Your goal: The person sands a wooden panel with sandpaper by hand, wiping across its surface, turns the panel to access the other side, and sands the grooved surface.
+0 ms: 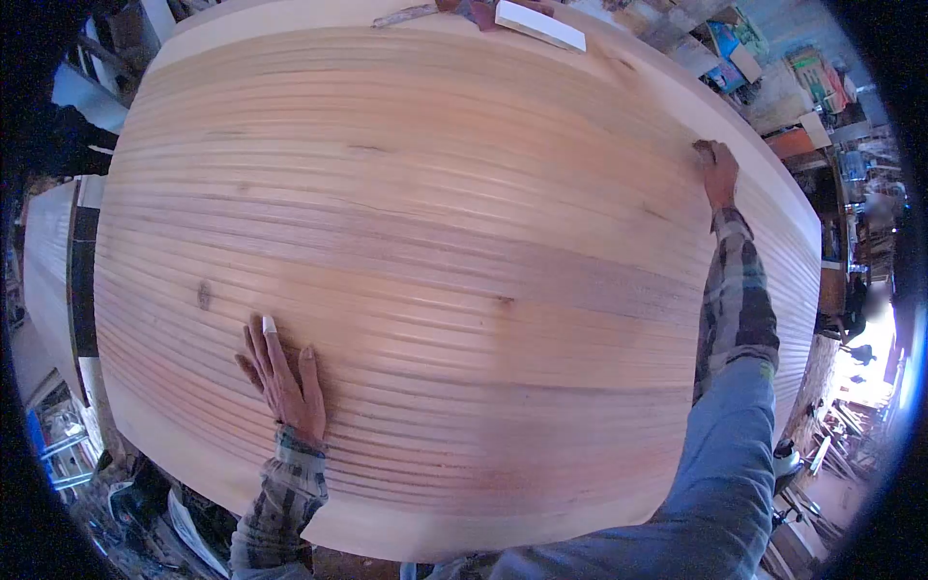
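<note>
A broad wooden panel (406,242) with long parallel grooves fills most of the head view. My left hand (286,382) rests on its lower left part, fingers stretched out and apart, holding nothing. One of its fingertips has a white wrap (269,325). Far over to the right, my right arm reaches across the panel. At the end of it, my right hand (718,174) presses down near the smooth border at the upper right, fingers curled. Whatever lies under those fingers is hidden.
On the panel's far edge lie a white block (539,26) and a dark reddish piece (474,12). Another pale panel (48,261) stands at the left. Boxes and clutter (735,58) fill the upper right. Wood scraps (841,425) litter the floor at lower right.
</note>
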A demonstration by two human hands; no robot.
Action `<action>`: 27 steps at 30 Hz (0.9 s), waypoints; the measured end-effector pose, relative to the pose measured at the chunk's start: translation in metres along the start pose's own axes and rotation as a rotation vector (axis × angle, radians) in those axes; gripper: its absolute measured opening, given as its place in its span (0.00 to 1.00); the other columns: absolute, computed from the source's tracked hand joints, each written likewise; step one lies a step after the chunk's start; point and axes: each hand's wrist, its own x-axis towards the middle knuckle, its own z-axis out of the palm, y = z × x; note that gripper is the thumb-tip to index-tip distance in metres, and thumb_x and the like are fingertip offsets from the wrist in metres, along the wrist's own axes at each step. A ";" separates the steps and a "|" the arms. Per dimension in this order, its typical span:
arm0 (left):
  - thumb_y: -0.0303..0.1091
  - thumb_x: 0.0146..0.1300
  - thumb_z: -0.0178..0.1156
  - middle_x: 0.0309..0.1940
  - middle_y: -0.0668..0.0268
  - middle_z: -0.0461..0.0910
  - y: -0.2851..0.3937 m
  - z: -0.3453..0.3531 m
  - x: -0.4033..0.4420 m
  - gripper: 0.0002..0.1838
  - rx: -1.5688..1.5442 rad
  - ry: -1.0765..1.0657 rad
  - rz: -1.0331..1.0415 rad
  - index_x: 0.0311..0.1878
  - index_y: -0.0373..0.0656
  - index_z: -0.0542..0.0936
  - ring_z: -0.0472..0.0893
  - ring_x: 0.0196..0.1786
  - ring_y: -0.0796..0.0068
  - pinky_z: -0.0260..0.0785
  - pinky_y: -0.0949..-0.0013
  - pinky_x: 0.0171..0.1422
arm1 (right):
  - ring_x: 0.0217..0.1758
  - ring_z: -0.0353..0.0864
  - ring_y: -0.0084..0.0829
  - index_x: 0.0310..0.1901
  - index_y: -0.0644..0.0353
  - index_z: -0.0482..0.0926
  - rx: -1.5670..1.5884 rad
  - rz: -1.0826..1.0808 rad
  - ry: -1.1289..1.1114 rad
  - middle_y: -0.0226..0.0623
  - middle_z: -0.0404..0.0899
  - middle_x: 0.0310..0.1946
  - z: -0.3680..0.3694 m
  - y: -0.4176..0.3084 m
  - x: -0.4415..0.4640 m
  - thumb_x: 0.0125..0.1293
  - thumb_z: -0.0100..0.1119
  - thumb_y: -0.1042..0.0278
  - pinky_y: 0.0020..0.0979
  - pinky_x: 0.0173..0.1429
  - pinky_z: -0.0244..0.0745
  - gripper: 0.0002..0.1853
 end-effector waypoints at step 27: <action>0.44 0.77 0.41 0.76 0.52 0.55 -0.031 0.032 -0.002 0.30 0.105 0.100 0.088 0.75 0.36 0.56 0.51 0.79 0.57 0.34 0.55 0.82 | 0.53 0.76 0.46 0.45 0.59 0.82 0.199 -0.326 0.294 0.41 0.81 0.45 0.033 0.062 0.006 0.58 0.57 0.70 0.44 0.62 0.69 0.13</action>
